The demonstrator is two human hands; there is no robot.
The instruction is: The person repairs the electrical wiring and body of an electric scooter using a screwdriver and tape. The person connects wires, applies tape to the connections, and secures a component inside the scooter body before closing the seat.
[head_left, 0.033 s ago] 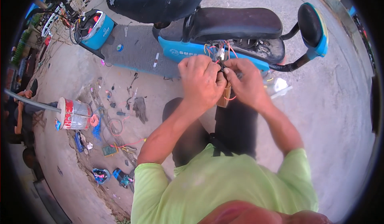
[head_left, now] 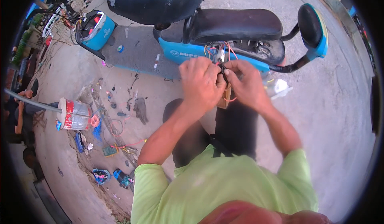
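Observation:
My left hand (head_left: 203,81) and my right hand (head_left: 245,81) meet in front of a blue electric scooter (head_left: 170,52), fingers closed in a pinch. Between their fingertips is a dark bundle of wires (head_left: 223,68); its finer details are too small to make out. Red, orange and blue wires rise from it to a white connector (head_left: 221,55) under the scooter's rear seat (head_left: 236,24). Directly below my fingers, a brownish ribbed box (head_left: 225,99) rests near my knee, with a red wire looping beside it.
A red and white bucket (head_left: 76,114) stands at left, a grey pole passing to it. Around it lie a dark glove (head_left: 140,110), a green multimeter (head_left: 109,150), cables and open tool pouches (head_left: 101,176). A person (head_left: 24,108) sits at the far left. Clear plastic (head_left: 279,88) lies right of my hand.

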